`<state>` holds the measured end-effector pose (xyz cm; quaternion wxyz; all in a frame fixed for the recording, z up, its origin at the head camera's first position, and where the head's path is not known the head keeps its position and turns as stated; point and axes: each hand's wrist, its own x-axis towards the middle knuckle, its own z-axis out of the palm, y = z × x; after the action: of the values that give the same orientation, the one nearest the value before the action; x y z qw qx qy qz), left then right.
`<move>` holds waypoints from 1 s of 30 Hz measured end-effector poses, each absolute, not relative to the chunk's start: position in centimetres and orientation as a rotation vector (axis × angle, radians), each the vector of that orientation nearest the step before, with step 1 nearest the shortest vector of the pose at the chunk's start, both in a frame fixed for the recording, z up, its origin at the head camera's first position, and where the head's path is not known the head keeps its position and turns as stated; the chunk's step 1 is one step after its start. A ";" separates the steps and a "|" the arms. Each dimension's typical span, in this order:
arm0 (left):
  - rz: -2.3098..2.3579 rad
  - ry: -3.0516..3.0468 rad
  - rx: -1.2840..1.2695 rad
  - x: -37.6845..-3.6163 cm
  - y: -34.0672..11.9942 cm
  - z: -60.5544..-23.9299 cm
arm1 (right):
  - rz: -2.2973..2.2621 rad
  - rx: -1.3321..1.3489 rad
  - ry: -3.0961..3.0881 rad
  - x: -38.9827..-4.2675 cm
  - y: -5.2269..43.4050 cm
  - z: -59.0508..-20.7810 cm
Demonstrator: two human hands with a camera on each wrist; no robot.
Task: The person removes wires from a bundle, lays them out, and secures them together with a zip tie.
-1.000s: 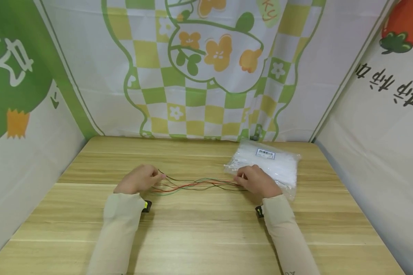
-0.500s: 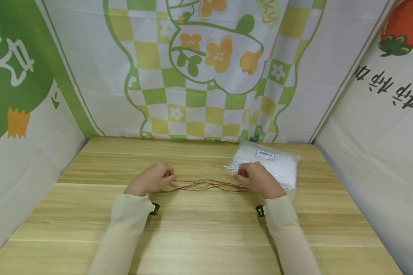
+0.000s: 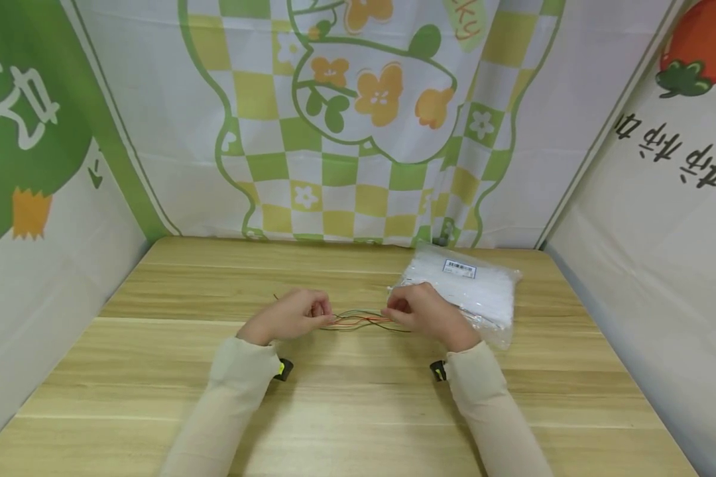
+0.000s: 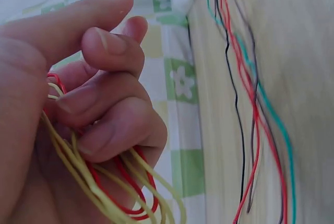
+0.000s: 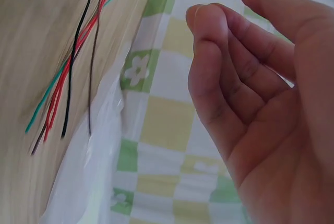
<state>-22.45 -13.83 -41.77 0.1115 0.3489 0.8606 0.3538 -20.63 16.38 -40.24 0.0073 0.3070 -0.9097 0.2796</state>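
Note:
Several thin red, black, brown and green wires run side to side across the wooden table between the two hands. Over their left part is my left hand, its middle, ring and little fingers curled round a bunch of yellow and red rubber bands in the palm. Its thumb and index finger stand apart. My right hand hovers over the right part of the wires, fingers loosely bent and thumb apart, with nothing between them. In the right wrist view, the wires' cut ends lie beside that hand.
A clear plastic bag packed with white strips, bearing a barcode label, lies behind and beside the right hand. The wooden table ends at a printed cloth at the back, with cloth walls on both sides.
My left hand has moved right along the wires toward their middle. The right hand has shifted slightly left in the last half second, so the hands are closer together.

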 end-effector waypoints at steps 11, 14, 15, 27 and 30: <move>1.036 2.420 1.114 -21.7 -10.5 -42.6 | 0.816 1.142 -2.688 -18.9 12.7 -39.9; 1.055 2.375 1.118 -21.4 -9.7 -42.7 | 0.827 1.192 -2.644 -18.6 12.0 -40.0; 1.060 2.367 1.125 -21.3 -9.5 -42.8 | 0.829 1.205 -2.630 -18.5 11.8 -40.1; 1.073 2.378 1.166 -20.9 -8.6 -43.2 | 0.908 1.149 -2.593 -18.2 10.8 -40.9; 1.092 2.352 1.184 -21.0 -8.8 -43.2 | 0.943 1.112 -2.615 -18.2 10.9 -40.9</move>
<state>-21.02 -8.77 -43.23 0.1451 0.4111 0.8163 0.3790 -18.24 10.94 -40.94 0.0739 0.3705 -0.8710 0.3141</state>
